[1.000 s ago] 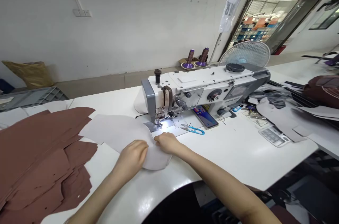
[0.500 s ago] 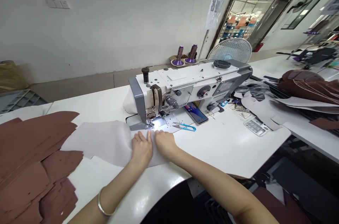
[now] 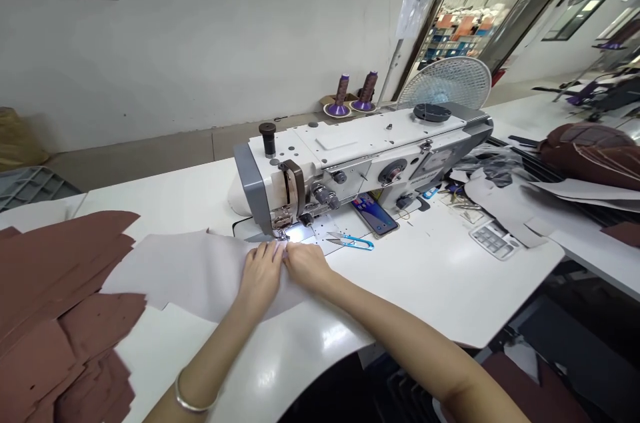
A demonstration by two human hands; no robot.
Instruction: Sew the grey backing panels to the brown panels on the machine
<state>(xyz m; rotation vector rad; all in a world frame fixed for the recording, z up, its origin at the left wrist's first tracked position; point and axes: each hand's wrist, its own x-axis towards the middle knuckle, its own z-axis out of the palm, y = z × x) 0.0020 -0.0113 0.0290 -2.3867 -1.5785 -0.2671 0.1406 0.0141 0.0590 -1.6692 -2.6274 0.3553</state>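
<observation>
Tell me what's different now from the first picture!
The left hand moved forward and right, close beside the right hand, and lies on the pale sheet. The sheet's edge came up toward the sewing machine. The blue thread snips, phone and brown pieces stayed put.

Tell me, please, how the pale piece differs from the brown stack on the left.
The pale piece is whitish grey; the brown stack, reddish brown. The left hand and right hand touch the pale piece, not the brown stack. The pale piece is by the sewing machine; the brown stack lies farther off. Both have curved edges.
</observation>
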